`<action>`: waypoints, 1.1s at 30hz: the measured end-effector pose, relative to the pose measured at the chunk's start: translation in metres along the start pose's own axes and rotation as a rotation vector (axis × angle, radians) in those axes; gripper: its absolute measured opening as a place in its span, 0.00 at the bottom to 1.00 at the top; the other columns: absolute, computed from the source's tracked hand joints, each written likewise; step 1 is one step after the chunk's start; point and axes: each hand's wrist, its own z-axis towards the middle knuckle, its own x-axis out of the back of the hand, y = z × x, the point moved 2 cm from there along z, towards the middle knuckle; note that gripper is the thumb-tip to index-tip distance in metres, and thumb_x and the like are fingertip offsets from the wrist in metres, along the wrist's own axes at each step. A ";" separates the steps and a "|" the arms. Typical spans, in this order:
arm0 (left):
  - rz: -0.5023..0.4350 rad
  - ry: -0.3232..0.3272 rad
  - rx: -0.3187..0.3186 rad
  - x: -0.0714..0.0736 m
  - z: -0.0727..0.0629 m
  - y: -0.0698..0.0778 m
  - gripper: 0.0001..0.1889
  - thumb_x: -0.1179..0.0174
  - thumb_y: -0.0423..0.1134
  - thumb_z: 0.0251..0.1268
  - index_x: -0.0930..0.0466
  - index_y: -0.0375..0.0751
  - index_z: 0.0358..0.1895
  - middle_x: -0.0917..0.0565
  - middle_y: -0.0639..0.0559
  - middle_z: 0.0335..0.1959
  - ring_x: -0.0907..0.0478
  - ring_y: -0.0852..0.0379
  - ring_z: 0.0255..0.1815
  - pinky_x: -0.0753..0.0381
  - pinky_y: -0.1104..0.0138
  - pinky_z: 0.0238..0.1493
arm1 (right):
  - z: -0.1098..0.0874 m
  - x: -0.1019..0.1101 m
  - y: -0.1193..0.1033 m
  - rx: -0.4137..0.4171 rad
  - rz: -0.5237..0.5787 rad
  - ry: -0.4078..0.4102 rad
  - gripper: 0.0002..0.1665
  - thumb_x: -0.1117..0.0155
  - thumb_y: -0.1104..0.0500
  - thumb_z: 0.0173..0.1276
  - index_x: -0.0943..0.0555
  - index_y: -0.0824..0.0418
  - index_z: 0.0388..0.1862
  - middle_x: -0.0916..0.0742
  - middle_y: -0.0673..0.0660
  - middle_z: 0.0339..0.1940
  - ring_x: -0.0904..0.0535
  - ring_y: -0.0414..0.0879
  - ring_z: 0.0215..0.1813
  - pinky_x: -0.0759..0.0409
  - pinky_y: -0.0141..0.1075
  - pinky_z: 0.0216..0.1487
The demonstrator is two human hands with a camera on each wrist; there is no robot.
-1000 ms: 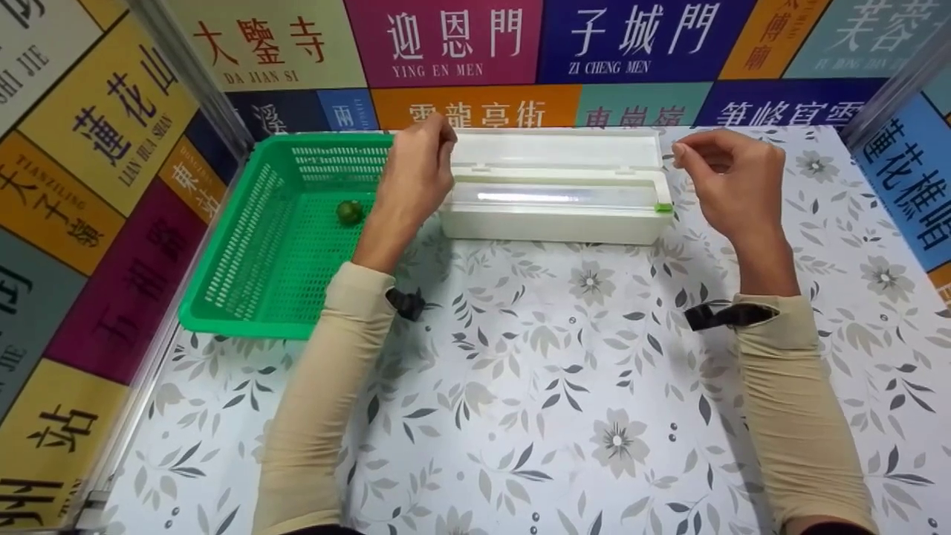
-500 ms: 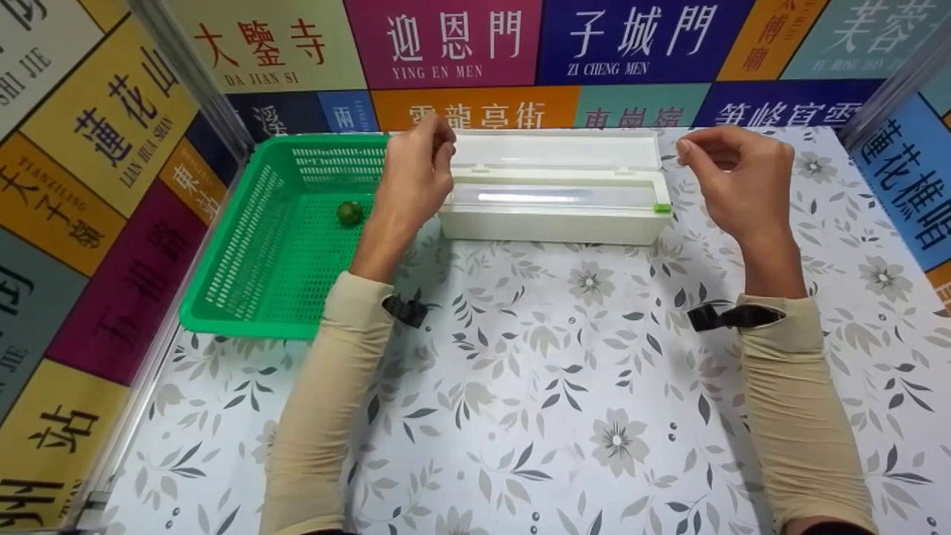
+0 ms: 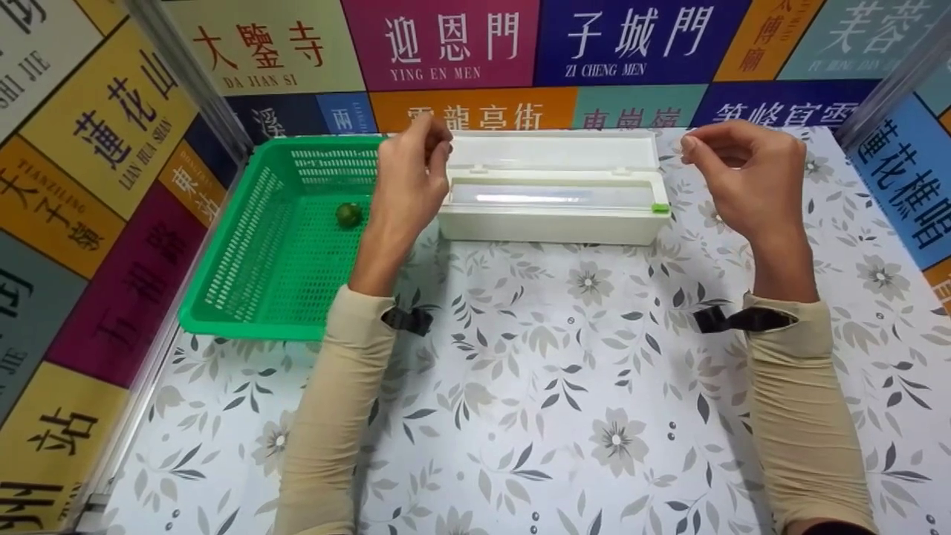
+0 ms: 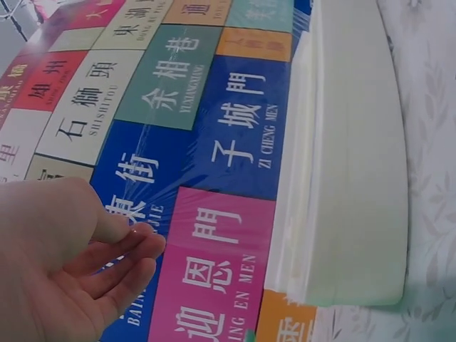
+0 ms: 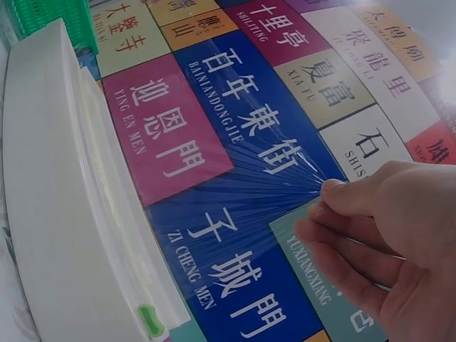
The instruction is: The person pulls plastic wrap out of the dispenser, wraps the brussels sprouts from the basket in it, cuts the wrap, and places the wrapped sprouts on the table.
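Note:
A sheet of clear cling film [image 5: 274, 174] stretches up from a white dispenser box [image 3: 553, 229], its creases drawn together at the fingertips in the right wrist view. My right hand [image 3: 758, 174] pinches one corner of the film between thumb and index finger, right of the box. At the box's left end my left hand [image 3: 409, 171] pinches the other side; in the left wrist view creases in the film [image 4: 146, 139] run to its thumb. The box lid [image 3: 553, 151] stands raised at the back. A green slider [image 3: 660, 209] sits at the box's right end.
Left of the box stands a green plastic basket [image 3: 260, 329], partly behind my left forearm. Inside it lies a small round green fruit [image 3: 348, 215]. Printed panels [image 3: 446, 44] wall in the back and sides of the flower-patterned table [image 3: 535, 416].
My right hand has shifted a little to the right, and my left hand slightly to the left, widening the gap between them. Box, basket and fruit stay in place.

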 end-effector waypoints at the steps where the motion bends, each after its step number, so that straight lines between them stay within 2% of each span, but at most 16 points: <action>1: -0.003 0.003 -0.001 0.001 -0.001 0.001 0.06 0.42 0.34 0.84 0.17 0.39 0.53 0.10 0.46 0.46 0.17 0.57 0.42 0.14 0.72 0.50 | 0.000 0.001 -0.001 -0.007 0.000 -0.003 0.16 0.26 0.48 0.75 0.06 0.59 0.49 0.11 0.31 0.34 0.13 0.30 0.38 0.18 0.20 0.48; 7: -0.042 0.021 0.001 0.005 -0.005 0.004 0.06 0.41 0.34 0.83 0.18 0.39 0.53 0.09 0.47 0.46 0.16 0.58 0.42 0.13 0.74 0.53 | -0.001 0.005 -0.004 0.000 0.011 0.000 0.15 0.25 0.50 0.75 0.07 0.59 0.50 0.11 0.32 0.35 0.13 0.30 0.39 0.18 0.20 0.49; 15: -0.059 0.052 -0.006 0.009 -0.013 0.011 0.06 0.39 0.34 0.82 0.16 0.39 0.53 0.09 0.47 0.47 0.13 0.57 0.46 0.13 0.73 0.53 | -0.004 0.009 -0.010 0.062 0.014 0.031 0.14 0.25 0.53 0.75 0.07 0.63 0.49 0.13 0.29 0.34 0.14 0.28 0.37 0.19 0.20 0.47; 22: -0.077 0.067 -0.005 0.011 -0.021 0.014 0.06 0.39 0.35 0.82 0.15 0.40 0.53 0.08 0.48 0.49 0.10 0.58 0.49 0.11 0.72 0.55 | -0.007 0.013 -0.017 0.060 0.024 0.037 0.14 0.25 0.55 0.75 0.07 0.65 0.48 0.12 0.30 0.34 0.14 0.27 0.36 0.19 0.20 0.47; 33: -0.079 0.074 0.013 0.021 -0.023 0.016 0.08 0.39 0.37 0.82 0.14 0.41 0.55 0.07 0.49 0.51 0.11 0.59 0.50 0.13 0.73 0.57 | -0.010 0.020 -0.029 0.105 0.034 0.043 0.13 0.25 0.57 0.74 0.07 0.67 0.46 0.10 0.31 0.34 0.13 0.27 0.36 0.18 0.20 0.47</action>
